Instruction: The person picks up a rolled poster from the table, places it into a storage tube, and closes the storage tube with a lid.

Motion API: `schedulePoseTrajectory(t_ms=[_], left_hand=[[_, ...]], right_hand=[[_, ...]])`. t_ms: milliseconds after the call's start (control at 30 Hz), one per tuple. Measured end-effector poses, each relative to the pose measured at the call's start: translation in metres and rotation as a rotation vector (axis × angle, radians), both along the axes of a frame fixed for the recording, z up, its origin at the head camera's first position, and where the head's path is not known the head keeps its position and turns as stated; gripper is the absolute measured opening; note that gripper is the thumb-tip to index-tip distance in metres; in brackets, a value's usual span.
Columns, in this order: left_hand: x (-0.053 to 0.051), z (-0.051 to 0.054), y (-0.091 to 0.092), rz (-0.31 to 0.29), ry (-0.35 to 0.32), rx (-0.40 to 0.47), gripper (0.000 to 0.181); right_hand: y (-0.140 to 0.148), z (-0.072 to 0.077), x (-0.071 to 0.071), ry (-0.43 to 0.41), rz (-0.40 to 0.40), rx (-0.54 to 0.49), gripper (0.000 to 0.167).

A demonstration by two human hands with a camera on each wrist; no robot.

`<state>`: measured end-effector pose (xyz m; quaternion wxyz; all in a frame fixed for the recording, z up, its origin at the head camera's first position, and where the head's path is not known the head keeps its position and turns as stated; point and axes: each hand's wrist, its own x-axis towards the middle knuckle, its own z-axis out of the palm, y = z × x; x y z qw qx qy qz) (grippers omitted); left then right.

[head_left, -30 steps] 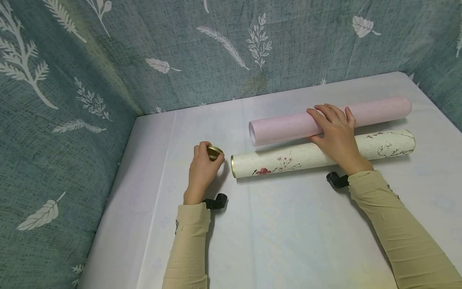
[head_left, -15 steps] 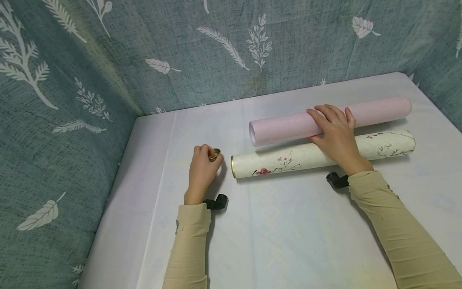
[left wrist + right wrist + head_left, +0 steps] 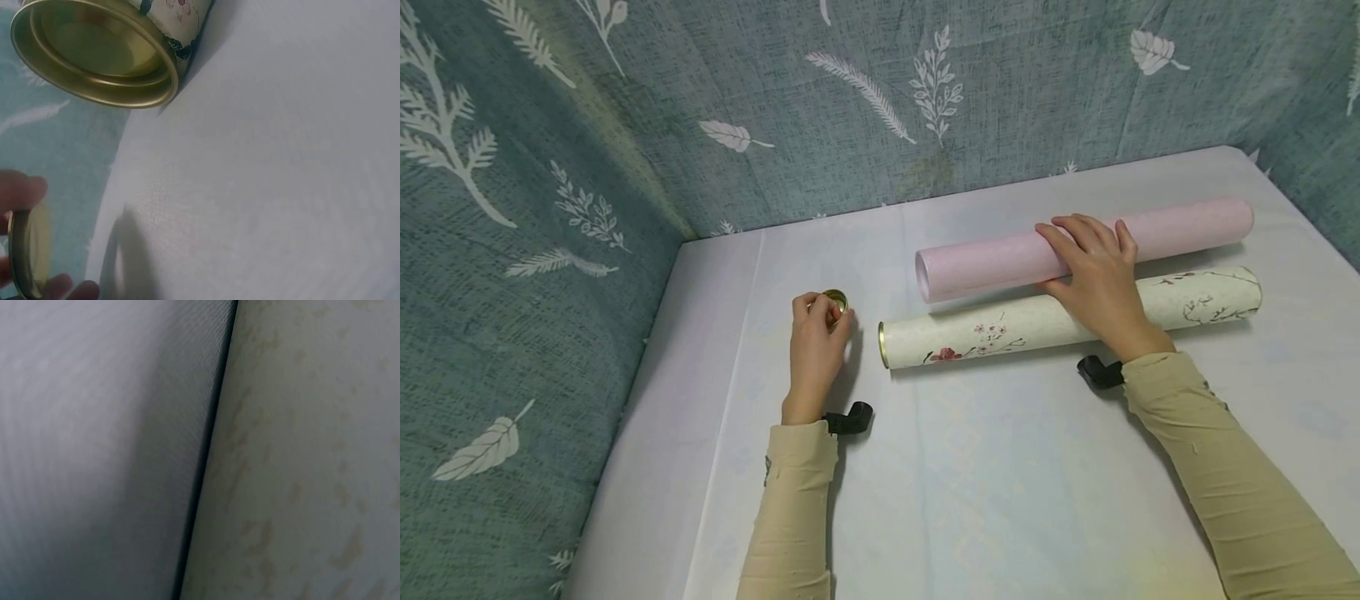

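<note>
In the head view my left hand (image 3: 815, 354) pinches a round gold lid (image 3: 837, 300) by its edge, left of the floral tube and apart from it. The left wrist view shows the lid (image 3: 28, 253) standing edge-on between thumb and fingers. A cream tube with printed blossoms (image 3: 1018, 335) lies on its side; its gold-rimmed end (image 3: 883, 345) faces the lid. That end (image 3: 94, 50) looks recessed and gold inside. My right hand (image 3: 1101, 287) grips a pink roll (image 3: 985, 265) behind the tube, thumb on the near side and fingers over the top.
A white cloth (image 3: 1000, 492) covers the table under both cylinders. Green curtain-like fabric with white leaf prints (image 3: 820, 108) stands along the back and sides. A black wrist camera (image 3: 852, 418) sticks out beside the left wrist, another black camera (image 3: 1101, 372) beside the right.
The left hand has shifted a little left and away from the floral tube, turning the gold lid in its fingers. The right hand, pink roll and tube stay in place.
</note>
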<state>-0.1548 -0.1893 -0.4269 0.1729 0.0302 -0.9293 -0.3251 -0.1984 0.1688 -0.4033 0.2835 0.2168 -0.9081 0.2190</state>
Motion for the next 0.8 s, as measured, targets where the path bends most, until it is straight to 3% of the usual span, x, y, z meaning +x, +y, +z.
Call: schedulePoseTrajectory(t_ms=[300,800], left_hand=[[0.0002,0.0003,-0.0003,0.032,0.023,0.063,0.021],[0.0000,0.0010,-0.0019,0.015,-0.077,0.130,0.029]], right_hand=[[0.0008,0.0002,-0.0003,-0.010,-0.004,0.002,0.069],[0.0001,0.0013,-0.0003,-0.017,-0.003,0.005,0.069]])
